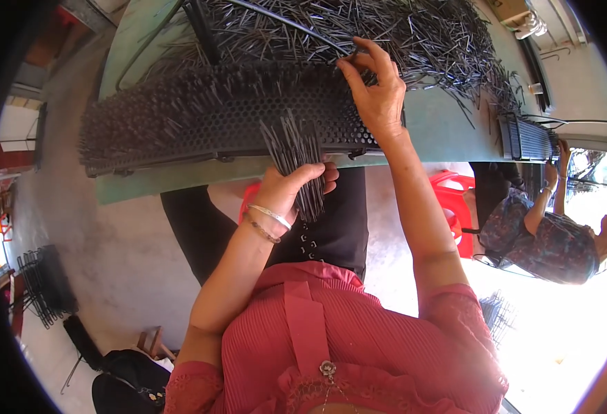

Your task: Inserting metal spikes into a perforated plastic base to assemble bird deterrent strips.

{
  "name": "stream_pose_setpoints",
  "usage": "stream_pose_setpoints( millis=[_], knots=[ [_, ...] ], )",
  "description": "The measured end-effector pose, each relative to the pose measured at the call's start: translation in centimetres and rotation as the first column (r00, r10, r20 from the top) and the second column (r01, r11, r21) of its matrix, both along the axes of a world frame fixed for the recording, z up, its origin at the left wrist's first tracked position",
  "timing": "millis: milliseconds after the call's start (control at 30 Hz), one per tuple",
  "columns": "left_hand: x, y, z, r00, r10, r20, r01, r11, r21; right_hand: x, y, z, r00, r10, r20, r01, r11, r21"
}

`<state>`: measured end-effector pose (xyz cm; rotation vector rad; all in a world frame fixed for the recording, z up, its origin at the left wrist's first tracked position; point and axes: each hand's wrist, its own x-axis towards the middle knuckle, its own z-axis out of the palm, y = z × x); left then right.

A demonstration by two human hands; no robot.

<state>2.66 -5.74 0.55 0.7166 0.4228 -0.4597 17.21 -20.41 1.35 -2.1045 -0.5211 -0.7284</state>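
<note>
My left hand [292, 184] is closed around a bundle of thin black rods [292, 148], which stick up and down out of the fist in front of the panel. A long black panel full of small holes [276, 114] lies along the table's near edge. Black rods [145, 110] stand densely in its left part and along its far side; bare holes show in the middle and right. Over the panel's far right side, my right hand [381, 96] pinches thumb and fingers together. Whatever is between those fingertips is too small and dark to make out.
A big heap of loose black rods [441, 41] covers the far side of the green table [438, 124]. At right, another person [545, 228] handles a similar black panel [528, 138]. A red plastic stool [455, 183] stands below; dark racks [45, 286] stand at far left.
</note>
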Motion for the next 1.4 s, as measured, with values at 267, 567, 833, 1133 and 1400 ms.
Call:
stream_pose_setpoints(
  millis=[267,567,833,1133,1400],
  knots=[
    [0.0,0.0,0.3,0.998,-0.051,-0.032,0.053,0.997,0.049,0.0,-0.6,-0.1,0.957,0.075,0.281,0.005,0.961,-0.275],
    [0.0,0.3,1.6,0.995,-0.060,0.080,0.055,0.996,0.066,-6.7,-0.3,4.5,0.463,0.342,-0.818,-0.303,0.928,0.217],
    [0.0,-0.7,1.2,0.995,-0.044,0.093,0.040,0.998,0.051,-6.7,-2.4,3.9,0.280,0.564,-0.776,-0.145,0.825,0.547],
    [0.3,-1.1,0.9,0.999,-0.053,0.004,0.053,0.997,0.060,-1.9,-4.1,4.8,0.888,0.196,-0.416,-0.081,0.957,0.277],
    [-0.2,-1.4,0.6,0.998,-0.067,-0.011,0.067,0.994,0.086,0.0,-3.3,2.1,0.947,0.139,-0.290,-0.055,0.958,0.281]
  ],
)
